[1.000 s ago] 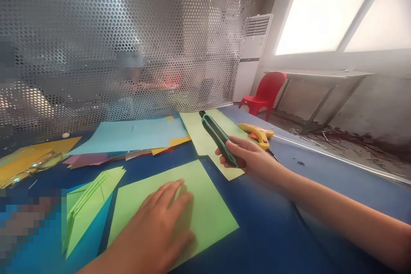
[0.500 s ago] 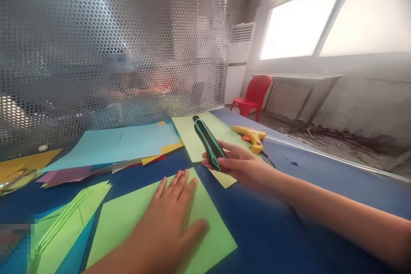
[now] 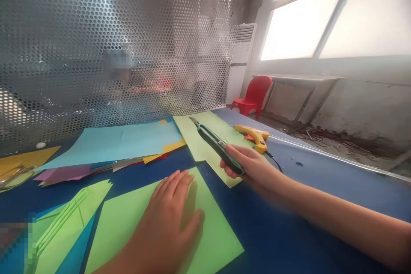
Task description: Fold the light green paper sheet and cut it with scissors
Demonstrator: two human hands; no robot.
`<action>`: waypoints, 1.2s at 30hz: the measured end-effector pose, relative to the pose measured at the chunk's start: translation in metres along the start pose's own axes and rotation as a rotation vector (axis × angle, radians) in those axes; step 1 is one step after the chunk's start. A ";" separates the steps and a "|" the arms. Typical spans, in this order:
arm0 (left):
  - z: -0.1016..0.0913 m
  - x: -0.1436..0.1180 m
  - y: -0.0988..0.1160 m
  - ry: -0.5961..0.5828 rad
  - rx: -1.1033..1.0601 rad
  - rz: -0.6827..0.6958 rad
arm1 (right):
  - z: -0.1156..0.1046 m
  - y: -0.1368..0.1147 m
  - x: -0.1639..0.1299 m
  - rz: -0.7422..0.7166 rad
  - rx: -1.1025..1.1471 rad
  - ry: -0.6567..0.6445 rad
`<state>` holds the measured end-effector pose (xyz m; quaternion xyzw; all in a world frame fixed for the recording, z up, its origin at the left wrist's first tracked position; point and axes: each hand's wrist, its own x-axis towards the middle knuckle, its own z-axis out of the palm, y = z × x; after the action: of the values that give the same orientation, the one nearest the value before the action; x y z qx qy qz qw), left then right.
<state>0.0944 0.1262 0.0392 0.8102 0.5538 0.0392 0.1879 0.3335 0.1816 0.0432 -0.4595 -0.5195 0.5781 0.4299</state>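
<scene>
- Utility knife point(image 3: 218, 147), centre: smooth plastic body, metal blade point(image 3: 194, 121)
- Green sheet point(image 3: 215, 231), lower centre: smooth matt paper
- Perforated screen point(image 3: 144, 38), upper left: shiny metal
- Glue gun point(image 3: 256, 133), right of centre: smooth plastic
- Chair point(image 3: 257, 90), right of centre: smooth plastic

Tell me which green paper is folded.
The pleated one, at left on blue paper; the green sheet below the left hand and pale green sheets behind are flat.

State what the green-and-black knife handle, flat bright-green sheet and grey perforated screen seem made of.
Green-and-black knife handle: probably matte plastic, smoothly moulded.
Flat bright-green sheet: matte paper or thin card, crisp-edged.
Grey perforated screen: likely shiny metal, streaked with bright reflections.
</scene>
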 end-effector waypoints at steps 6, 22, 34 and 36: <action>-0.001 0.003 0.000 0.003 0.040 -0.072 | 0.000 -0.010 -0.003 0.014 -0.024 0.049; -0.039 -0.002 -0.023 -0.005 -0.012 -0.189 | -0.004 -0.027 0.001 -0.063 0.220 0.046; -0.054 0.010 -0.033 0.075 -0.201 -0.102 | -0.006 -0.020 -0.001 0.034 0.128 0.112; -0.057 0.007 -0.031 0.099 -0.243 -0.098 | -0.005 -0.021 -0.002 0.031 0.096 0.117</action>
<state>0.0543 0.1576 0.0803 0.7505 0.5924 0.1367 0.2591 0.3389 0.1823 0.0640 -0.4794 -0.4582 0.5810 0.4719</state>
